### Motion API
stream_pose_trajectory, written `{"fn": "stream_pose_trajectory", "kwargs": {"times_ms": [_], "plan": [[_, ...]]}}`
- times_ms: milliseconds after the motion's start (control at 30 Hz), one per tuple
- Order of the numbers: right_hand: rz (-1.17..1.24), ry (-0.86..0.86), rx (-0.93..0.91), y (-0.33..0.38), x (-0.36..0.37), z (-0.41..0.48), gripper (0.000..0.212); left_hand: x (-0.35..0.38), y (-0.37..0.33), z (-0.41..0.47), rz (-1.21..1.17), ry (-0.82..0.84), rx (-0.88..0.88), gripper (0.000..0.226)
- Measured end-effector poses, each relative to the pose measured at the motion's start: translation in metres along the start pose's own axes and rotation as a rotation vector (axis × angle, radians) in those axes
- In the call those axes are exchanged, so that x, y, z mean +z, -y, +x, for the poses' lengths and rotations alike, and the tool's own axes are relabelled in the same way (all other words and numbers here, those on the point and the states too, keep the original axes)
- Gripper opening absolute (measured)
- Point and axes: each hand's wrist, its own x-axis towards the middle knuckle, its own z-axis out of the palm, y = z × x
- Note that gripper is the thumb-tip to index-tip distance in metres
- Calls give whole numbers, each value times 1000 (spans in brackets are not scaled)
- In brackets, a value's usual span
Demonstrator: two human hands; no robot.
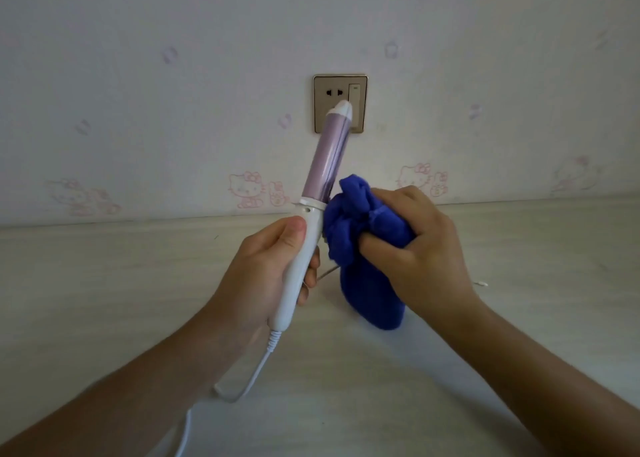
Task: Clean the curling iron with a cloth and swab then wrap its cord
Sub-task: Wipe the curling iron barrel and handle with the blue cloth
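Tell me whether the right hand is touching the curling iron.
Apart. The head view shows the right hand gripping the blue cloth, whose bunched folds lie between it and the curling iron.

Pale wooden tabletop (104, 300) — small white swab (482, 283)
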Motion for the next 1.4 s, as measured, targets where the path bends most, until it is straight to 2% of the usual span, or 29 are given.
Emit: {"fn": "stream_pose_trajectory", "kwargs": {"times_ms": [67, 133, 200, 267, 467, 533, 733, 933, 1067, 1133, 1333, 1400], "plan": [[-6, -15, 14, 0, -1, 1, 24, 3, 1, -2, 3, -13, 5, 38], [8, 53, -19, 5, 7, -7, 24, 3, 1, -4, 0, -100, 15, 46], [-5, 171, -102, 10, 20, -17, 32, -1, -1, -3, -89, -186, -30, 50], [-33, 234, -158, 14, 27, -20, 39, -6, -5, 0, -178, -172, -106, 52], [56, -33, -73, 7, -1, -2, 33, -6, -10, 5, -214, 97, -235, 51], [74, -74, -52, 4, -1, -1, 36, -3, -6, 3, -153, 98, -261, 49], [65, 36, -52, -1, 9, -4, 29, -4, 5, 1, 5, -50, -168, 38], [103, -212, 63, -10, -15, 9, 31, -2, 15, -10, 243, 88, -36, 37], [18, -46, 10, -4, 3, -3, 29, 1, 17, -10, 416, 5, 52, 42], [11, -33, -9, -4, 9, -4, 33, -2, 14, -7, 463, -45, 80, 40], [100, -286, 87, -14, -22, 12, 29, -2, 14, -14, 608, -3, 164, 27], [79, -288, 73, -13, -22, 11, 27, -1, 17, -14, 632, -11, 177, 27]]}}
